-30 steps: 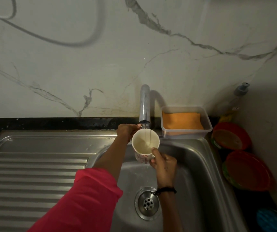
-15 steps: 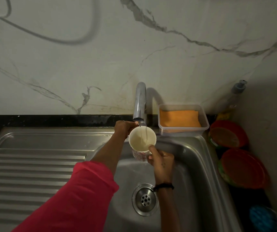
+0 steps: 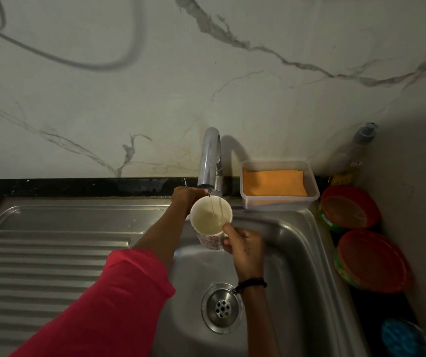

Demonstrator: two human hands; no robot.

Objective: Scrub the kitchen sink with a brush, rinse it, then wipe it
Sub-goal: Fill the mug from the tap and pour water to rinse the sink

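Right hand (image 3: 245, 247) grips round white cup (image 3: 210, 219) (thin stream) under curved chrome tap (image 3: 209, 158).

A mug (image 3: 210, 222) hides the left hand's (image 3: 184, 199) fingers at the tap (image 3: 209, 161); a blue item (image 3: 402, 336) is cut off bottom right, blurred beyond telling.
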